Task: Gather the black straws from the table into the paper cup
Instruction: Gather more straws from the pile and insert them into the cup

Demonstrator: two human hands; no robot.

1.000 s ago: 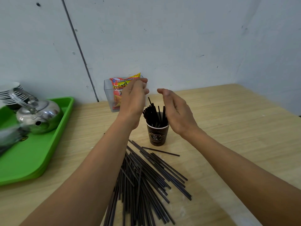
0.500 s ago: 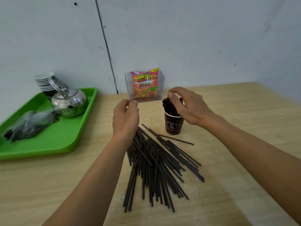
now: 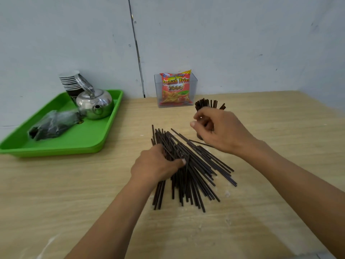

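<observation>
Our left hand (image 3: 158, 165) grips a bunch in the straw pile (image 3: 197, 165); our right hand (image 3: 222, 129) curls at the paper cup (image 3: 199, 135), hold unclear. Bump it and we spill.

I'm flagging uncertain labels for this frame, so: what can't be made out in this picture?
Head view:
Paper cup: almost wholly hidden behind the right hand; whether that hand grips it is unclear.
Loose straws: how many the left hand grips is hidden under its fingers.
Plastic bag on the green tray: dark contents blurred.
Stacked cups: lower part hidden by the kettle.
</observation>
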